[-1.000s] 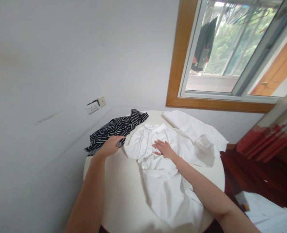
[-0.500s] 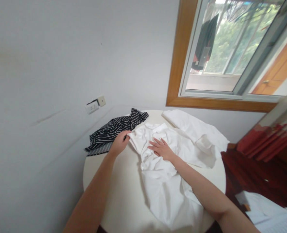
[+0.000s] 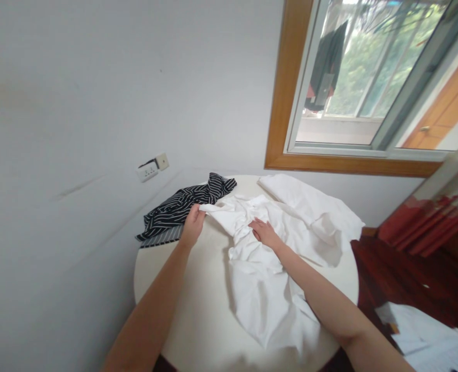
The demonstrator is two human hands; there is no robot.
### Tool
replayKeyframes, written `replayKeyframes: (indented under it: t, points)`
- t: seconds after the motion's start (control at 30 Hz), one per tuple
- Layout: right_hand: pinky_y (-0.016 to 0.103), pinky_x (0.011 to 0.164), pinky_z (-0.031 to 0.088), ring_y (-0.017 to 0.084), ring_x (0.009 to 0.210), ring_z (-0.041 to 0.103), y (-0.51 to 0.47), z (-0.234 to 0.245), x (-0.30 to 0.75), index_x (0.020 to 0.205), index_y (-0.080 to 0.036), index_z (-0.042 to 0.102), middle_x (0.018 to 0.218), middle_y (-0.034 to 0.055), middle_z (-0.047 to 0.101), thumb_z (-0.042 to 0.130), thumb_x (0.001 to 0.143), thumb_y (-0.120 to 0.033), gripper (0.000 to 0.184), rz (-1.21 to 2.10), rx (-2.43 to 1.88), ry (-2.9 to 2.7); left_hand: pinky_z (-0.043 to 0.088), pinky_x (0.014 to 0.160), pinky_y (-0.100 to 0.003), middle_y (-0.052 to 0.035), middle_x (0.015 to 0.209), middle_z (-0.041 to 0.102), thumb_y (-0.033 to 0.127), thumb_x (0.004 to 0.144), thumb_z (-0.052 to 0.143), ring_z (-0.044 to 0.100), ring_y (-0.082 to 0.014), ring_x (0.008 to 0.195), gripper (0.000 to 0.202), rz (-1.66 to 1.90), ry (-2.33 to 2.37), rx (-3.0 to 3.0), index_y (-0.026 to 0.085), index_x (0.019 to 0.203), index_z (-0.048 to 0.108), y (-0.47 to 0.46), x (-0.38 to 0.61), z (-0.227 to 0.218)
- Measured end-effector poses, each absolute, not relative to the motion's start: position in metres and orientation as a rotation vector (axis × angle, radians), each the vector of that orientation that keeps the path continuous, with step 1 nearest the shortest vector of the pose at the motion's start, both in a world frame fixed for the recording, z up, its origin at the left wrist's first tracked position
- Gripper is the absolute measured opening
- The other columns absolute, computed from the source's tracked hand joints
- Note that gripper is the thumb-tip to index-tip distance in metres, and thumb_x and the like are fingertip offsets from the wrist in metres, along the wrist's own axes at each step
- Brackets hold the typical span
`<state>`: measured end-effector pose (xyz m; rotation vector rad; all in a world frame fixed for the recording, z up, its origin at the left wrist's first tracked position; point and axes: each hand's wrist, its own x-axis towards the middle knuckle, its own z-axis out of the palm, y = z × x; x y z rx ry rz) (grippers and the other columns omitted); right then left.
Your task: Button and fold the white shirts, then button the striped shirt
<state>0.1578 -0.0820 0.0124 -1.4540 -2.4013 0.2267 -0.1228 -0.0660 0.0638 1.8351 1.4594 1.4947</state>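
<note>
A crumpled white shirt [image 3: 267,289] lies spread over a round white table [image 3: 190,305]. My left hand [image 3: 192,225] is closed on the shirt's left edge, lifting a fold of it near the table's far left. My right hand [image 3: 265,232] rests on the middle of the white shirt, fingers bent into the cloth. A black and white striped garment [image 3: 182,205] lies bunched at the table's far left, just beyond my left hand.
The table stands against a white wall with a socket plate [image 3: 152,166]. A wood-framed window [image 3: 352,88] is at the upper right. A red curtain [image 3: 426,222] and dark red floor lie to the right, with white fabric [image 3: 426,330] at the lower right.
My left hand left the striped garment, took hold of the white shirt's left edge and lifted it. My right hand's fingers curled into the cloth and the shirt bunched toward the middle.
</note>
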Motion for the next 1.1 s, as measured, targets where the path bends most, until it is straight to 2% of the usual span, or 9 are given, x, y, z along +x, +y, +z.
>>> replayKeyframes:
  t: [0.07,0.2,0.4,0.53,0.67,0.77,0.87,0.97,1.1]
  points:
    - [0.059,0.104,0.030,0.022,0.137,0.034,-0.080,0.011,0.162,0.128,-0.027,0.051,0.140,0.0063,0.049,0.039,0.091,-0.015,0.041,0.230,-1.446,-2.383,0.044,0.070,-0.026,0.0013,0.075,0.053,0.039,0.088,0.037,0.052,-0.0154,0.073,0.023,1.462,1.508,1.810,0.020,0.087,0.050,-0.063,-0.123,0.059]
    - [0.056,0.105,0.031,0.021,0.135,0.037,-0.078,0.008,0.166,0.128,-0.026,0.052,0.140,0.0078,0.049,0.040,0.091,-0.016,0.040,0.220,-1.453,-2.371,0.041,0.070,-0.025,0.0022,0.071,0.052,0.035,0.084,0.040,0.051,-0.0155,0.072,0.020,1.457,1.665,1.893,0.020,0.081,0.052,-0.060,-0.125,0.056]
    - [0.056,0.108,0.026,0.020,0.135,0.037,-0.076,0.010,0.172,0.128,-0.028,0.053,0.141,0.0060,0.048,0.039,0.093,-0.019,0.039,0.174,-1.474,-2.367,0.037,0.065,-0.024,-0.0001,0.068,0.058,0.043,0.085,0.044,0.053,-0.0165,0.067,0.028,1.315,1.947,2.117,0.021,0.079,0.060,-0.068,-0.137,0.078]
    - [0.058,0.109,0.024,0.020,0.135,0.036,-0.072,0.009,0.180,0.129,-0.030,0.051,0.141,0.0043,0.048,0.038,0.094,-0.021,0.038,0.159,-1.521,-2.335,0.035,0.060,-0.027,-0.0040,0.065,0.062,0.055,0.077,0.053,0.057,-0.0220,0.065,0.034,1.118,2.299,2.079,0.023,0.079,0.064,-0.071,-0.154,0.095]
    - [0.056,0.109,0.027,0.019,0.136,0.035,-0.069,0.007,0.182,0.128,-0.030,0.051,0.142,0.0032,0.047,0.037,0.095,-0.021,0.037,0.170,-1.523,-2.321,0.042,0.064,-0.028,-0.0046,0.074,0.068,0.063,0.073,0.052,0.061,-0.0228,0.071,0.043,0.956,1.995,2.040,0.022,0.077,0.066,-0.073,-0.169,0.096]
    - [0.054,0.108,0.030,0.019,0.135,0.037,-0.070,0.009,0.182,0.129,-0.028,0.050,0.142,0.0048,0.048,0.038,0.094,-0.019,0.039,0.185,-1.546,-2.278,0.048,0.074,-0.030,-0.0052,0.091,0.072,0.064,0.074,0.050,0.063,-0.0237,0.086,0.051,0.823,1.592,1.982,0.020,0.090,0.069,-0.077,-0.185,0.087]
    - [0.053,0.106,0.032,0.020,0.133,0.040,-0.070,0.012,0.184,0.131,-0.025,0.050,0.141,0.0080,0.048,0.037,0.093,-0.017,0.041,0.197,-1.586,-2.232,0.048,0.083,-0.032,-0.0058,0.102,0.071,0.065,0.065,0.060,0.062,-0.0268,0.096,0.057,0.686,1.523,2.013,0.021,0.099,0.070,-0.079,-0.206,0.080]
    - [0.053,0.106,0.032,0.020,0.132,0.041,-0.070,0.012,0.186,0.130,-0.027,0.050,0.141,0.0076,0.048,0.037,0.093,-0.017,0.041,0.203,-1.595,-2.207,0.045,0.088,-0.034,-0.0056,0.101,0.071,0.064,0.054,0.069,0.061,-0.0298,0.098,0.057,0.590,1.577,2.118,0.023,0.094,0.072,-0.078,-0.219,0.076]
    - [0.053,0.107,0.031,0.020,0.133,0.041,-0.071,0.010,0.187,0.130,-0.027,0.050,0.140,0.0062,0.050,0.036,0.093,-0.017,0.041,0.209,-1.575,-2.213,0.042,0.091,-0.037,-0.0051,0.095,0.072,0.063,0.052,0.069,0.061,-0.0309,0.096,0.049,0.568,1.597,2.224,0.025,0.083,0.072,-0.072,-0.219,0.068]
